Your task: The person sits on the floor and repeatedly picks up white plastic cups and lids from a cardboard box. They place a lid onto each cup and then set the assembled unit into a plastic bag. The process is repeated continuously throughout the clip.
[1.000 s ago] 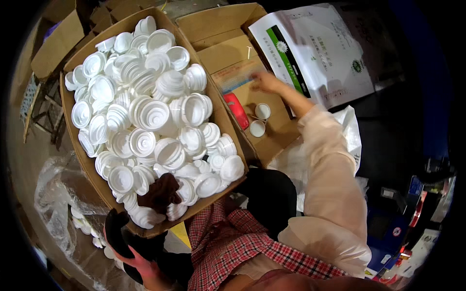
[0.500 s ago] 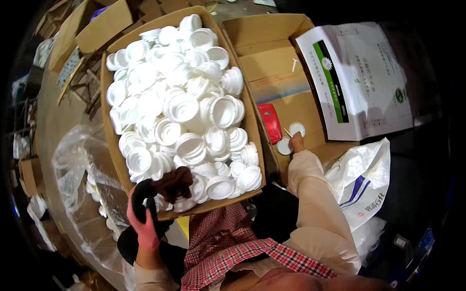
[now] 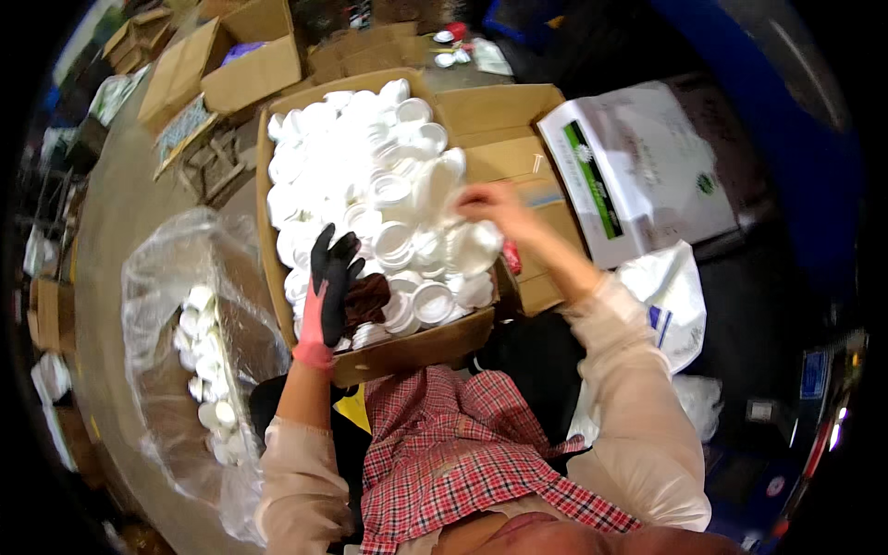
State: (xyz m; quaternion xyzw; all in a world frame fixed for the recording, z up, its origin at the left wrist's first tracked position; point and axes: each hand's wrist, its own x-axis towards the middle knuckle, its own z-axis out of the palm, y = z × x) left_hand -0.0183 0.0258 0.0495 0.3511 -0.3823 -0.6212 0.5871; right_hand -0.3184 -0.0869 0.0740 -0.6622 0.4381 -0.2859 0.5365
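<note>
White plastic caps [image 3: 393, 244] are kept heaped mid-frame by a carton [image 3: 421, 348]. Well apart, the left hand [image 3: 330, 279] is held loosely spread; the right hand [image 3: 490, 203] is blurred, its grip untellable.

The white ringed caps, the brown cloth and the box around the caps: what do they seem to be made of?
White ringed caps: probably moulded plastic, glossy, judging by the bright highlights on their stepped rings. Brown cloth: apparently soft, matt fabric, bunched in folds; fibre unclear. Box: likely cardboard, matt, with thin brown walls.
</note>
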